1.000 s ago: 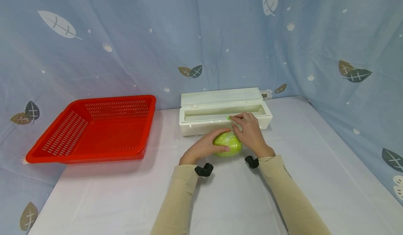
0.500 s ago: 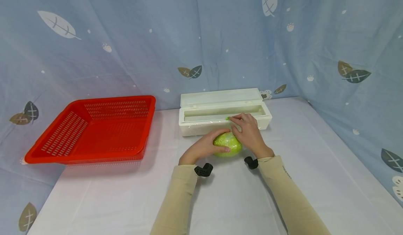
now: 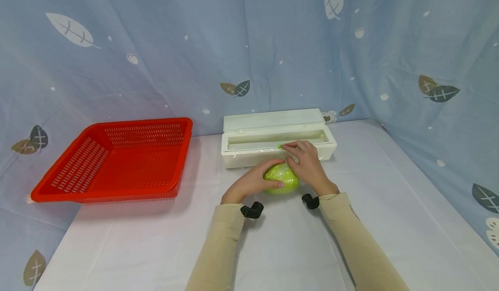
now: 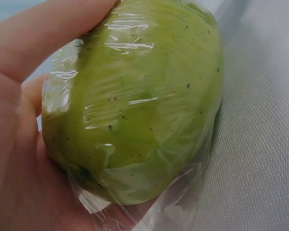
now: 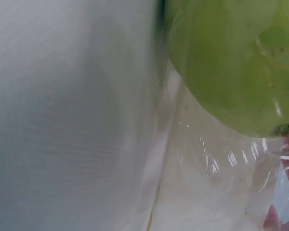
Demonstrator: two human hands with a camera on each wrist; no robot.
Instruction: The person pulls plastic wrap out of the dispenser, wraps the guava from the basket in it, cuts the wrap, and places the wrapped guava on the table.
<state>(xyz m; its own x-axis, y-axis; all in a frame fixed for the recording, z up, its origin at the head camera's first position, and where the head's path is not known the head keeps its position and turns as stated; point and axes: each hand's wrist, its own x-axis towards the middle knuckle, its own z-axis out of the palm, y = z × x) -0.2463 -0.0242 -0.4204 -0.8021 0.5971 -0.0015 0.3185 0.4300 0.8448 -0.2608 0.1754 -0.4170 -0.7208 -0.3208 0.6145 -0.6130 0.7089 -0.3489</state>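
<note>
My left hand (image 3: 255,179) grips a green, dark-speckled fruit (image 3: 283,179) wrapped in clear cling film (image 4: 130,101), its fingers over the far side and thumb in front. Just beyond the fruit stands a long white cling film box (image 3: 249,157) with its lid (image 3: 273,118) raised. My right hand (image 3: 306,161) reaches to the box's front edge, fingertips on a small bright green slider (image 3: 279,146). Its thumb sits apart from them, close by the top of the fruit. A sheet of film (image 5: 216,168) stretches from the fruit toward the box.
A red plastic basket (image 3: 128,191) with slotted walls stands on the left of the white-covered table (image 3: 156,247). A blue curtain with leaf prints (image 3: 273,44) hangs directly behind the box and basket.
My right fingertips and the green slider have shifted slightly left along the box's front edge. My left hand keeps the fruit in the same spot.
</note>
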